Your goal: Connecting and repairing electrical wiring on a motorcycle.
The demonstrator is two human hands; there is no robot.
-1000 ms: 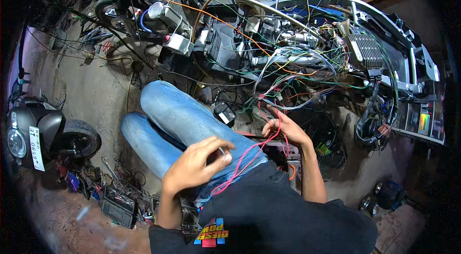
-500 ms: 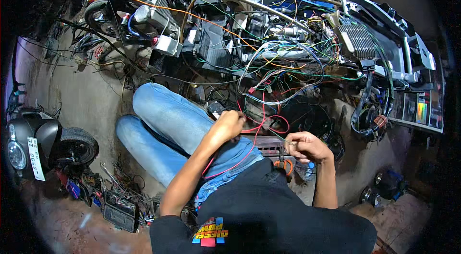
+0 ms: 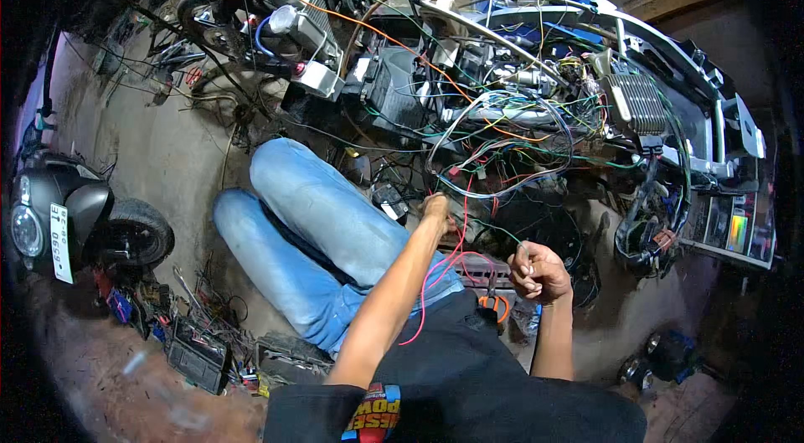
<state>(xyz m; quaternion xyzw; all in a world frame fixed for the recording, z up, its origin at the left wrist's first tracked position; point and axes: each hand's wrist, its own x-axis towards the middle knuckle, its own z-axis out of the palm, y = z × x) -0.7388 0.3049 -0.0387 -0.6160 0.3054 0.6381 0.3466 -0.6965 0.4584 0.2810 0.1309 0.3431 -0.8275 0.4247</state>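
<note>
My left hand (image 3: 437,213) is curled closed just beyond my jeans-clad lap, among thin pink (image 3: 461,250) and green wires; what exactly its fingers grip is hidden. To its lower right, my right hand (image 3: 540,275) pinches a thin green wire (image 3: 494,225) that runs back toward the left hand. Pink wire loops down over my thigh. Orange-handled scissors (image 3: 500,306) lie between the right hand and my black shirt. Above both hands hangs a tangled bundle of coloured wires (image 3: 502,179), with small connectors among it.
A vehicle frame (image 3: 670,49) with engine parts, radiators (image 3: 306,33) and loose wiring spans the far side. A dark scooter front (image 3: 67,217) stands at left, above scattered tools and parts (image 3: 193,351). A metal-framed case (image 3: 729,229) and dark round parts (image 3: 662,359) are at right.
My left hand has moved forward and rightward into the wires. My right hand has moved rightward and lower, away from the pink wires, and pinches the green wire.
</note>
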